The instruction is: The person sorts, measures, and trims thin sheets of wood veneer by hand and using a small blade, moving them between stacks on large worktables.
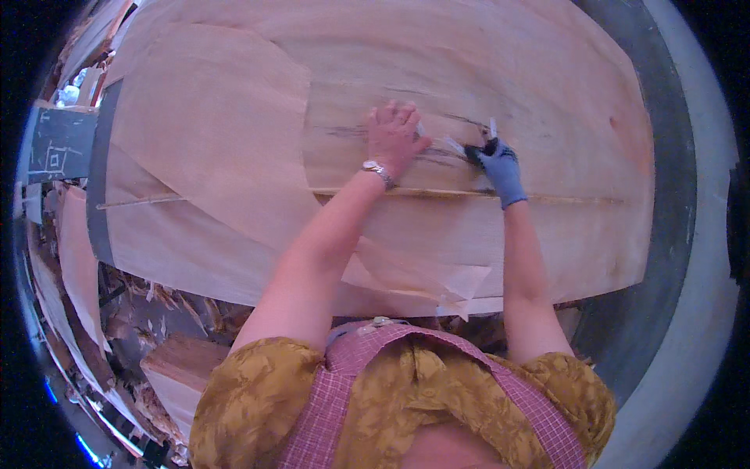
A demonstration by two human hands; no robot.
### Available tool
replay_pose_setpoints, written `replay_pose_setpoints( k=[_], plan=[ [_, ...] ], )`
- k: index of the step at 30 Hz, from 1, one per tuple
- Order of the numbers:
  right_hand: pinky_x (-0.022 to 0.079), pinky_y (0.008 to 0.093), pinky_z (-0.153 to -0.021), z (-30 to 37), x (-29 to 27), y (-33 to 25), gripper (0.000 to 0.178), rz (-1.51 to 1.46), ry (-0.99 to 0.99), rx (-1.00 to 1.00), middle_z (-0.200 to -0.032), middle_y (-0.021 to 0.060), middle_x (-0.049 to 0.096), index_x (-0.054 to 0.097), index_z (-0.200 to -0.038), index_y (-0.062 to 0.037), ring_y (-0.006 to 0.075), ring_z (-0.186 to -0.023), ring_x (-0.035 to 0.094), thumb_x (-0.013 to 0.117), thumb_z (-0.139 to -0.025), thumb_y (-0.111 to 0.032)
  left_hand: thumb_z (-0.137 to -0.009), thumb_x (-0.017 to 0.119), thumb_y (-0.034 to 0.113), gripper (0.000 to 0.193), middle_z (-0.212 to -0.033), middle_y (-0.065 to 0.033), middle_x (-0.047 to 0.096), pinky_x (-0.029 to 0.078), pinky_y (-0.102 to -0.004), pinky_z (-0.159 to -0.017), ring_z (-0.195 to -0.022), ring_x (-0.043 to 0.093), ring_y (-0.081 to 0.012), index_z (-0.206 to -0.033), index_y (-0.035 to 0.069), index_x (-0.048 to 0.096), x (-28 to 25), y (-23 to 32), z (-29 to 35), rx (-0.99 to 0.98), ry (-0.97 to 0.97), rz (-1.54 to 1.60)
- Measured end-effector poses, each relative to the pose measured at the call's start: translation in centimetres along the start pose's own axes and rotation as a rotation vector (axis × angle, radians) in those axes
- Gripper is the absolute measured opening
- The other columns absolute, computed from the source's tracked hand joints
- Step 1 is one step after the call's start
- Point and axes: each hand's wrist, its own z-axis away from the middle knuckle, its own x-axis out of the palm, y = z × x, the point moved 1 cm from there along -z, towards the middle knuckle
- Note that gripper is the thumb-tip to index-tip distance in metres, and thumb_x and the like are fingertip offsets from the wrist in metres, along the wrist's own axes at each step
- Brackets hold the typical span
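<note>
My bare left hand, with a metal watch at the wrist, lies palm down on a pale wood veneer sheet, fingers stretched out. A small whitish bit shows beside its index finger. To its right, my right hand wears a blue-grey glove with dark fingers, which are closed at the sheet. A narrow white piece sticks up past those fingers, and a pale strip lies on their left; what the hand grips is too small to name. Dark streaks run along the grain between both hands.
A long narrow split or strip crosses the veneer just below my hands. A torn veneer piece lies at the near edge. Stacked veneer sheets and wood scraps lie at left. A dark table edge curves along the right.
</note>
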Motion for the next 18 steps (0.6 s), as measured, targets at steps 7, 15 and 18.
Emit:
replay_pose_setpoints(
  k=[7, 15, 18],
  plan=[
    [0.047, 0.0244, -0.080, 13.3, 0.8, -5.9, 0.036, -0.422, 0.371, 0.138, -0.092, 0.0018, 0.064, 0.059, -0.119, 0.0033, 0.0091, -0.084, 0.055, 0.068, -0.089, -0.014, -0.077, 0.063, 0.063, 0.085, -0.146, -0.0114, 0.040, 0.025, -0.0492, -0.110, -0.135, 0.035, -0.0320, -0.143, 0.014, 0.038, -7.3, -10.7, 1.8, 0.141, -0.109, 0.395],
    [0.036, 0.0202, -0.044, 34.4, 12.5, -15.9, 0.018, -0.913, 0.320, 0.466, -0.078, 0.0037, 0.066, 0.065, -0.104, -0.0041, 0.0056, -0.051, 0.049, 0.064, -0.091, -0.017, -0.070, 0.075, 0.056, 0.107, -0.154, -0.0176, 0.022, 0.016, -0.0496, -0.116, -0.143, 0.019, -0.0378, -0.151, 0.013, 0.019, -25.5, -53.4, 14.5, -0.118, -0.317, -0.163],
    [0.038, 0.0213, -0.047, 38.3, 14.8, -20.0, 0.017, -0.898, 0.247, 0.441, -0.080, 0.0040, 0.067, 0.065, -0.105, -0.0036, 0.0051, -0.053, 0.049, 0.062, -0.092, -0.014, -0.068, 0.079, 0.050, 0.103, -0.155, -0.0116, 0.025, 0.017, -0.0541, -0.115, -0.143, 0.021, -0.0334, -0.150, 0.019, 0.024, -30.2, -51.8, 14.6, -0.111, -0.588, -0.452]
  ],
)
